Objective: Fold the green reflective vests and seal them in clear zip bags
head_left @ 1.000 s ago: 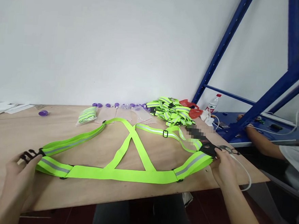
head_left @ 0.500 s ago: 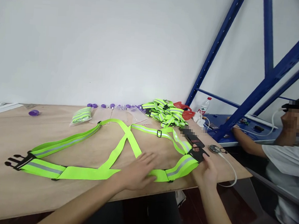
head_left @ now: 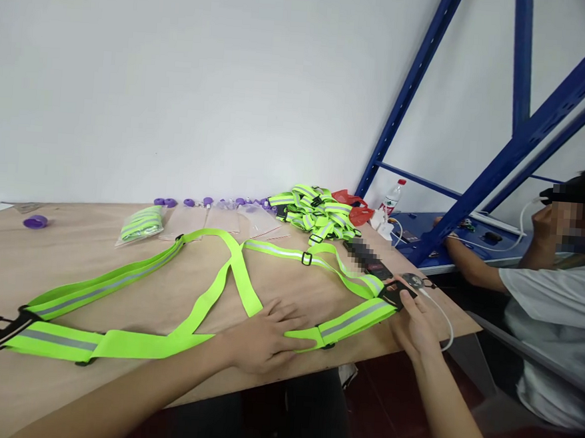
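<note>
My right grip is grasping the black buckle socket at one end of a neon-green reflective harness, with the thumb lying over the socket's edge and the other fingers mostly going out of sight beneath. My left grip is lying released, fingers spread, across the harness's near band, by the lower end of a diagonal strap. My own hand is covering that stretch, so I cannot quite tell how firmly the palm is pressing.

The harness is spreading over the wooden surface in front of me, and its pronged buckle half is pointing towards the left edge of my view. Two plain green straps are crossing near the middle, while grey stripes are running along the side bands. A black slider is sitting on the far strap.

Beyond it, a bagged harness is lying beside flat clear bags, with a purple ring resting well to the left. A heap of harnesses is lying next to a red bag. A dark flat object is lying just past the socket, near a round device that is trailing a white cable. To my right, a co-worker is stretching a forearm over a blue surface.
</note>
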Demonstrator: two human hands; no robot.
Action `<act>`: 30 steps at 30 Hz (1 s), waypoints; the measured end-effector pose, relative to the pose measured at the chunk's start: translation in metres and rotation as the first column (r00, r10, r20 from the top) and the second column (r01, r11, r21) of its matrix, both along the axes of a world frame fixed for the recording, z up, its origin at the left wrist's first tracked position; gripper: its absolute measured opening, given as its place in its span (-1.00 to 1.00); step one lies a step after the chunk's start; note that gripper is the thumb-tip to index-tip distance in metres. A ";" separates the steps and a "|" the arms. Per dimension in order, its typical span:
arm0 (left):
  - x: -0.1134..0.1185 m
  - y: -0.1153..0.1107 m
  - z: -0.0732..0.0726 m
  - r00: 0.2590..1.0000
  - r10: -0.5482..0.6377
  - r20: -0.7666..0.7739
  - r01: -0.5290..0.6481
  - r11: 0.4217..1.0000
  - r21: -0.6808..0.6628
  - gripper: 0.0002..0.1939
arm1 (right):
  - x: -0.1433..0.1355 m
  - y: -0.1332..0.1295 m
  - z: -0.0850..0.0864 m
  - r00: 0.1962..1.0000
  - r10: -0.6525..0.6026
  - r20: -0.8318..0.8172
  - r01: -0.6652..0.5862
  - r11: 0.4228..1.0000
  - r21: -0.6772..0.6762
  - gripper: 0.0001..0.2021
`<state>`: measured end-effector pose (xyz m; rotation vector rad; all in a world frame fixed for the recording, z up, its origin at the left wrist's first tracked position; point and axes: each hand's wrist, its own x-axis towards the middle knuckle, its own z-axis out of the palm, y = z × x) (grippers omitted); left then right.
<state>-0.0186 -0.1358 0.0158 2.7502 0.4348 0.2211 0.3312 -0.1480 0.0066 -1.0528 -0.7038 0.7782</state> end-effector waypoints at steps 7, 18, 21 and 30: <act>-0.003 -0.001 0.002 1.000 0.023 -0.004 -0.023 0.999 -0.024 -0.46 | 0.023 -0.002 -0.015 0.993 -0.028 0.111 0.029 1.000 -0.002 -0.56; -0.001 0.001 0.009 0.999 0.037 0.039 -0.035 0.999 -0.042 -0.50 | -0.041 -0.022 0.037 0.141 0.132 0.981 -0.216 0.971 -0.100 -0.59; -0.001 0.002 0.009 0.997 0.050 0.051 -0.047 0.998 -0.051 -0.48 | -0.066 -0.029 0.038 0.027 0.276 0.961 -0.288 0.923 -0.257 -0.35; 0.001 0.006 0.010 0.988 0.065 0.143 -0.053 0.995 -0.087 -0.56 | -0.026 -0.053 0.020 0.453 0.415 0.789 -0.187 0.910 -0.371 -0.48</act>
